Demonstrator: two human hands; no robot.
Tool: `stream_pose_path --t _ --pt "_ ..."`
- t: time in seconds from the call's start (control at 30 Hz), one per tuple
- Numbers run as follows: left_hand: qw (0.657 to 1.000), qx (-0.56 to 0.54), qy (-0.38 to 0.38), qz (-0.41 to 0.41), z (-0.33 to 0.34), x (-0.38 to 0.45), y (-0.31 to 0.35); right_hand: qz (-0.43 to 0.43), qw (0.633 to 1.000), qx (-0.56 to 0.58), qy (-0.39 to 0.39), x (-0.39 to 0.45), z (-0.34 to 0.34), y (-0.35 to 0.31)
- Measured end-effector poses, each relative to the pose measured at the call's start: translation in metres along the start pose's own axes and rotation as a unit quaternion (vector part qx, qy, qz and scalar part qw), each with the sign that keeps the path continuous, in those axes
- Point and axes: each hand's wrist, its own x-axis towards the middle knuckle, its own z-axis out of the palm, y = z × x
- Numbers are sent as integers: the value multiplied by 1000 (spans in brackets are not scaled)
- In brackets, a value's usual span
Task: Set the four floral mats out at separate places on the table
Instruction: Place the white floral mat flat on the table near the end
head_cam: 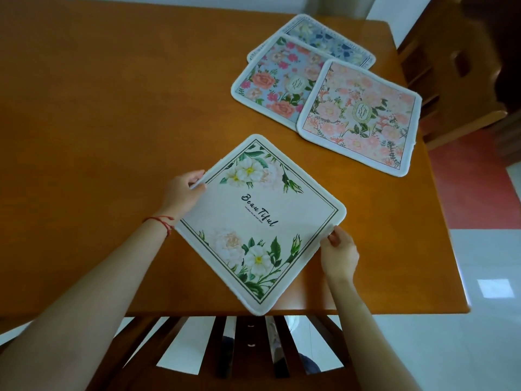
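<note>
A cream mat [260,221] with white flowers and the word "Beautiful" sits turned like a diamond near the table's front edge. My left hand [183,193] pinches its left edge and my right hand [338,252] grips its right corner. At the far right lie three more mats, overlapping one another. The pink floral mat [361,119] lies on top at the front. Behind it is the blue mat with pink roses [277,80]. The white mat with blue flowers [324,38] is farthest back, partly covered.
The brown wooden table [112,108] stretches wide to the left. A slatted chair back [239,348] stands at the near edge below me. Another wooden chair [462,66] stands at the right side. The table's right edge lies just past the pink mat.
</note>
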Motion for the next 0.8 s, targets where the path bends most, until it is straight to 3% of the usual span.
stream_pose_path --t 0.17,0.57,0.8 --pt "1000 -13 7 -10 1 -34 -10 -18 1000 -5 -1 21 -1 -13" --pt "988 -105 68 -92 15 -92 -29 -77 992 -6 -96 67 2 -53" --pt "986 -120 81 -87 13 -86 -23 -86 992 31 -93 59 1 -36"
